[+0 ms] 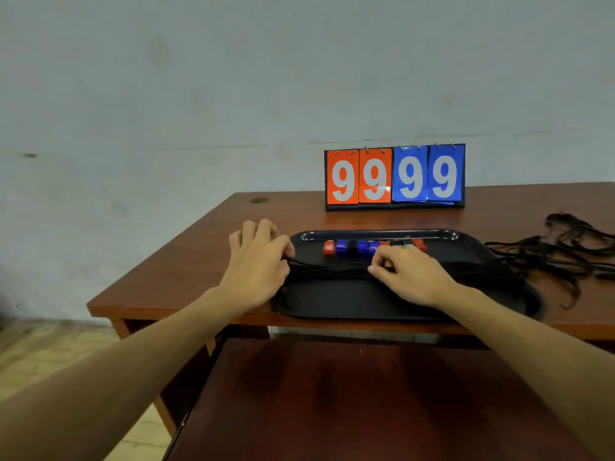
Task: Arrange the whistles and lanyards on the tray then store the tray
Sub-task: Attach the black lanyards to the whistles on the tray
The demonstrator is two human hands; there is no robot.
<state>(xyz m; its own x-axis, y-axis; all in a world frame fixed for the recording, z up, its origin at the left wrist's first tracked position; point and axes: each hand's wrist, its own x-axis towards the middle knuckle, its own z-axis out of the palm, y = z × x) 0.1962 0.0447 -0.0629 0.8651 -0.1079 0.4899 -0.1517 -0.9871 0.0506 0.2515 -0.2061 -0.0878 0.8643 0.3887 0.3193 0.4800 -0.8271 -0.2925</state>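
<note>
Left hand and right hand are both closed on a bundle of lanyards, pinched at its 9 o'clock end and at its middle, across the tray. Whistles are already lined up at 12 o'clock of the hands. Loose cords are left on the table at 3 o'clock, so arranging is judged unfinished and storing not yet begun.
</note>
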